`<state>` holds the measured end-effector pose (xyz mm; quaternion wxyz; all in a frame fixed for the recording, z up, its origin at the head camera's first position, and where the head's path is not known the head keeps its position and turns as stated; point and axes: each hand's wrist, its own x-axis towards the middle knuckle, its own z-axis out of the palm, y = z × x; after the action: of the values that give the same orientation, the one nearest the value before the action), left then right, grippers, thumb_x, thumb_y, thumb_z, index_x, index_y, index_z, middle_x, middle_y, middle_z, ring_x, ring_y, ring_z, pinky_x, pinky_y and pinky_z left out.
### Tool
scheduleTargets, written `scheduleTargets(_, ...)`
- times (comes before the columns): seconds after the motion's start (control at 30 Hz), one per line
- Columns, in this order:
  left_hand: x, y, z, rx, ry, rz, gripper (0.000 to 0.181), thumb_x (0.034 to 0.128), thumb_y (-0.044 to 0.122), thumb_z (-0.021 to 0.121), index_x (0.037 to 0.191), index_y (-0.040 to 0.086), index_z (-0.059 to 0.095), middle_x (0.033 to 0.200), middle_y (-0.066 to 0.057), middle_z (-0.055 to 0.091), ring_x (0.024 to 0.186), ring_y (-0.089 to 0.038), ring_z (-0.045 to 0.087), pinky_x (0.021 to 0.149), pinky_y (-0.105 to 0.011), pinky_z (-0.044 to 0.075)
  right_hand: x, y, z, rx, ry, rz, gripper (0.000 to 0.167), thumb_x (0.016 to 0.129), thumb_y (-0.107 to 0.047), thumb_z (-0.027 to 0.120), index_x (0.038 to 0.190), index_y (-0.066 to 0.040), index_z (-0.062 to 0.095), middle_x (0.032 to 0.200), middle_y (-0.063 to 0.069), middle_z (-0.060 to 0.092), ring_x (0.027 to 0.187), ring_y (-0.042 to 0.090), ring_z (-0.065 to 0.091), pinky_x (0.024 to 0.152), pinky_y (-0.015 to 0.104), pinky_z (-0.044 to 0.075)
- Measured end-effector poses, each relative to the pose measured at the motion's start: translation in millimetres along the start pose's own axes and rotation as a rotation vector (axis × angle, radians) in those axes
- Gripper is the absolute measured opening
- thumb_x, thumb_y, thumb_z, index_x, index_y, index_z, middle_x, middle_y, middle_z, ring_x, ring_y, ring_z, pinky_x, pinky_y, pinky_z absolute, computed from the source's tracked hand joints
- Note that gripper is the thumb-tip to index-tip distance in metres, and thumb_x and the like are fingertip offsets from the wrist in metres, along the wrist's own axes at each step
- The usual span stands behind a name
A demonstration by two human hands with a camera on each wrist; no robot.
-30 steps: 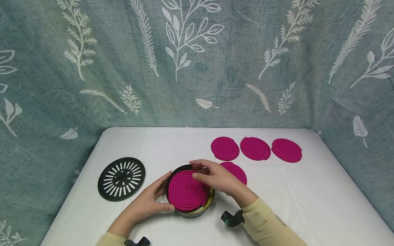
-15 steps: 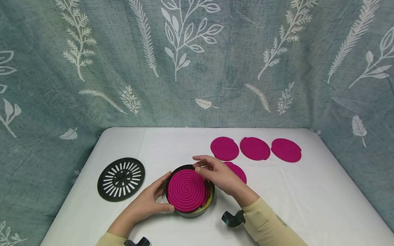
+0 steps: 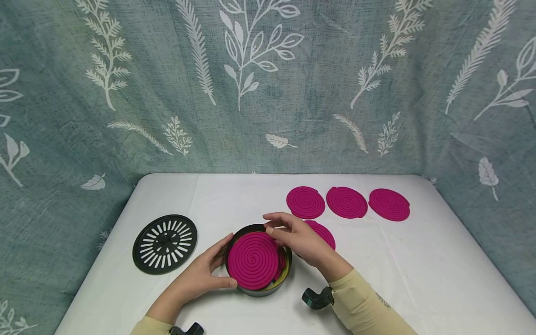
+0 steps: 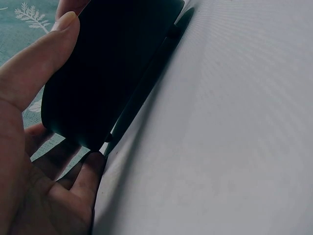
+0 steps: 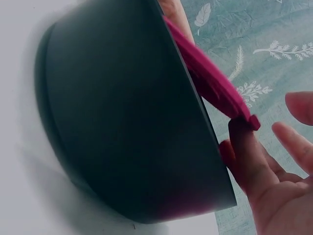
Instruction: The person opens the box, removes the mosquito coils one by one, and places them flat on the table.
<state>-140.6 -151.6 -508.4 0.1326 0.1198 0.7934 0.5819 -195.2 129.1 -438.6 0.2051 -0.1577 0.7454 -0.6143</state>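
In the head view a magenta mosquito coil (image 3: 253, 260) lies tilted in the round dark mosquito coil holder (image 3: 260, 293), above a yellowish inner surface. Part of another magenta piece shows under its right side. My left hand (image 3: 205, 274) grips the holder's left side, thumb in front and fingers behind. At the far right rim, my right hand (image 3: 299, 237) holds the coil's raised edge. The right wrist view shows a fingertip touching the tilted coil (image 5: 210, 73) from below, just above the dark wall (image 5: 122, 112); other fingers stand apart from it.
A black slotted lid (image 3: 165, 244) lies on the white table (image 3: 418, 279) to the left. Three magenta coils, including the middle one (image 3: 346, 203), lie in a row at the back right. Another coil (image 3: 322, 235) is partly covered by my right hand. A patterned curtain (image 3: 259, 93) hangs behind.
My right hand has drawn back slightly to the right, off the coil's top face to its edge. The coil has shifted slightly left, uncovering more underneath. My left hand has stayed put.
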Motion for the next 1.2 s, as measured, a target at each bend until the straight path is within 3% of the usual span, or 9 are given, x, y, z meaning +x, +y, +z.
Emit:
scheduleTargets(0.37,0.4,-0.9,0.6,-0.006,-0.002,-0.002,0.112,0.0621,0.032,0.095,0.155,0.031,0.032,0.154,0.007,0.037,0.141,-0.01,0.033,0.111,-0.017,0.034,-1.5,2.2,-4.7,0.048,-0.04,0.067,0.045,0.096,-0.025,0.066,0.139,-0.015,0.055,0.129,0.014,0.06,0.113,0.023,0.061,0.081,0.037,0.059)
scheduleTargets(0.67,0.2,-0.4,0.0,-0.007,-0.001,-0.008,0.112,0.0617,0.033,0.095,0.155,0.031,0.033,0.154,0.006,0.037,0.141,-0.01,0.033,0.111,-0.018,0.035,-4.8,5.5,-8.6,0.068,-0.116,0.097,0.053,0.096,-0.022,0.066,0.143,-0.004,0.049,0.12,0.012,0.067,0.099,0.022,0.065,0.082,0.035,0.058)
scheduleTargets(0.83,0.5,-1.2,-0.1,-0.011,-0.002,0.003,0.112,0.0627,0.032,0.095,0.155,0.03,0.032,0.155,0.004,0.036,0.142,-0.013,0.032,0.113,-0.021,0.034,-6.5,4.4,-11.2,0.082,-0.142,0.1,0.055,0.097,-0.02,0.066,0.145,-0.002,0.046,0.118,0.014,0.068,0.102,0.024,0.067,0.086,0.037,0.06)
scheduleTargets(1.2,1.0,-2.4,0.8,-0.019,-0.006,0.02,0.11,0.0644,0.03,0.094,0.155,0.028,0.032,0.155,-0.001,0.037,0.143,-0.017,0.031,0.114,-0.022,0.033,-9.0,4.8,-13.7,0.016,-0.177,0.112,0.046,0.095,-0.014,0.068,0.137,-0.001,0.056,0.108,0.012,0.072,0.095,0.025,0.071,0.078,0.038,0.063)
